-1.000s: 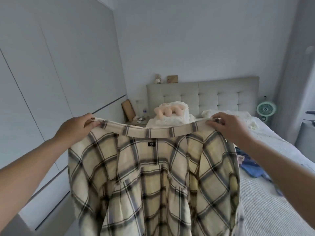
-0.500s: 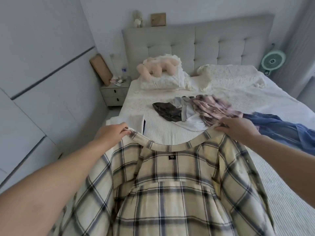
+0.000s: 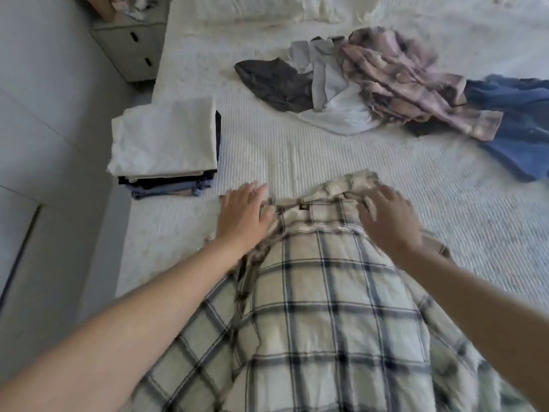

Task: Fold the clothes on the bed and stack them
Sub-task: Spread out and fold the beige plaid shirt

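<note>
The checked shirt (image 3: 320, 292) lay flat on the near part of the bed (image 3: 297, 156), its length running toward the person, with both hands (image 3: 243, 215) (image 3: 386, 221) spread flat beside its far collar.

A wide bed covered in a cream, finely ribbed quilted bedspread (image 3: 312, 150) fills most of the view. At its head lies a rumpled off-white textured pillow (image 3: 258, 10), cut off by the top edge. Just beside the bed's upper left corner stands a small grey bedside cabinet with two drawers and dark slot handles (image 3: 132, 49); its top holds a jumble of small items too blurred to tell apart. Along the left side runs a pale grey flat-panelled wardrobe front (image 3: 38, 120) with dark seams between panels. Soft, even daylight falls across everything.
</note>
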